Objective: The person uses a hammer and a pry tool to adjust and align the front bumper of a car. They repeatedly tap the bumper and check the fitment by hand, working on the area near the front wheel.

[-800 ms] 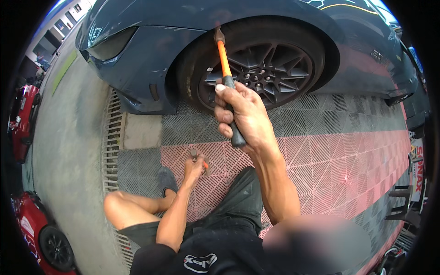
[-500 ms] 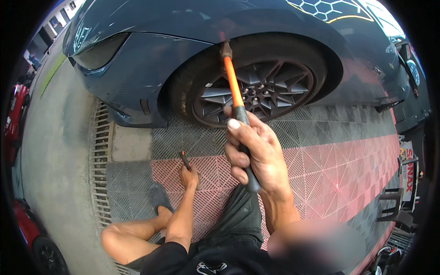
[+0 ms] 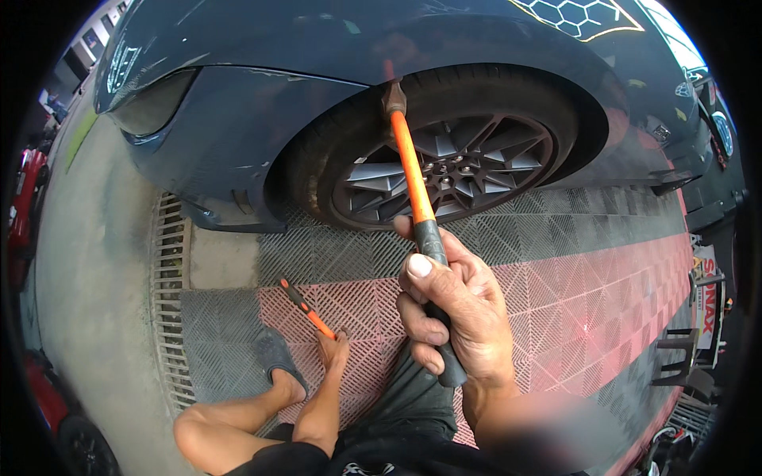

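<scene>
My right hand (image 3: 460, 305) is wrapped round the black grip of a hammer (image 3: 413, 170) with an orange shaft. Its thumb lies along the grip. The brownish metal head appears against the tyre (image 3: 317, 159), just under the wheel-arch lip of a dark blue-grey car (image 3: 333, 40); whether it touches cannot be told. Lower and to the left, my left hand (image 3: 334, 347) is closed round one end of a tool (image 3: 305, 308) with an orange shaft and a black-and-orange grip. That tool's grip end points up and left; its other end is hidden in the hand.
A dark spoked wheel (image 3: 444, 170) faces me. Below the car lie red and grey slatted floor tiles (image 3: 548, 285), bordered at left by a drain grate (image 3: 168, 278) and concrete (image 3: 95, 278). Red cars stand at the far left, a dark plastic chair (image 3: 679, 353) at right.
My right hand and the hammer sit slightly lower in view. My left hand has moved down, and more of its tool shows, now including the orange shaft.
</scene>
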The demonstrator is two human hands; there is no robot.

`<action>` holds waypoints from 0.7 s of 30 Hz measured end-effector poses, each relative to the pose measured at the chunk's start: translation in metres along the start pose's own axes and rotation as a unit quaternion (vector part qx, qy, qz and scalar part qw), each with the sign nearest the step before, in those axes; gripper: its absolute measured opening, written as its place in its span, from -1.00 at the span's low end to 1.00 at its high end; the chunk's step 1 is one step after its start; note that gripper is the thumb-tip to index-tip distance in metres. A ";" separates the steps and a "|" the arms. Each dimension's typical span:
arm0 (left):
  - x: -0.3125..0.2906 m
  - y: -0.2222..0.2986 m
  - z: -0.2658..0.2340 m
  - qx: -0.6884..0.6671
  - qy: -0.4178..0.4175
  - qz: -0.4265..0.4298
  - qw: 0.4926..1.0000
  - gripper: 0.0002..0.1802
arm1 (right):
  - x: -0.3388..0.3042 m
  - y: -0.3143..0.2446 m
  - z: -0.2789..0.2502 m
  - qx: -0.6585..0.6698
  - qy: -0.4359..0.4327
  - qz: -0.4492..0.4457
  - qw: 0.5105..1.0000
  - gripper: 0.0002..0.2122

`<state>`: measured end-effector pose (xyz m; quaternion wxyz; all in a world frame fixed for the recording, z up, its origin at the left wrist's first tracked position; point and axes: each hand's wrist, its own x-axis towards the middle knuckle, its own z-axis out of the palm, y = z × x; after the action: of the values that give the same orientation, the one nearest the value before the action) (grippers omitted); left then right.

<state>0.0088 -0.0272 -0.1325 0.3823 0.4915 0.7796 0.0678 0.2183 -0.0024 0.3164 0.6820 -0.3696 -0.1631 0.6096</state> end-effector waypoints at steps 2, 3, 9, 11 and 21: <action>-0.028 0.032 -0.053 0.026 -0.068 -0.033 0.997 -0.18 | 0.002 0.000 -0.004 -0.005 -0.007 -0.004 1.000 -0.56; -0.042 0.041 -0.078 0.029 -0.076 -0.007 0.997 -0.14 | 0.001 -0.001 -0.003 -0.006 -0.010 -0.008 1.000 -0.57; -0.142 0.084 -0.212 -0.123 -0.224 0.160 0.953 0.03 | 0.003 0.008 -0.009 0.051 -0.047 -0.020 0.997 -0.62; -0.164 0.069 -0.231 -0.181 -0.186 0.123 0.958 -0.07 | 0.004 0.010 -0.009 0.048 -0.059 -0.023 0.997 -0.62; -0.261 0.161 -0.318 -0.220 0.049 0.437 0.870 -0.39 | 0.001 0.003 -0.014 0.056 -0.070 -0.008 0.996 -0.57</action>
<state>-0.0278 -0.0731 0.3051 0.3734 0.6813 0.4673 0.4219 0.2262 -0.0061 0.3046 0.6935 -0.2861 -0.1789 0.6365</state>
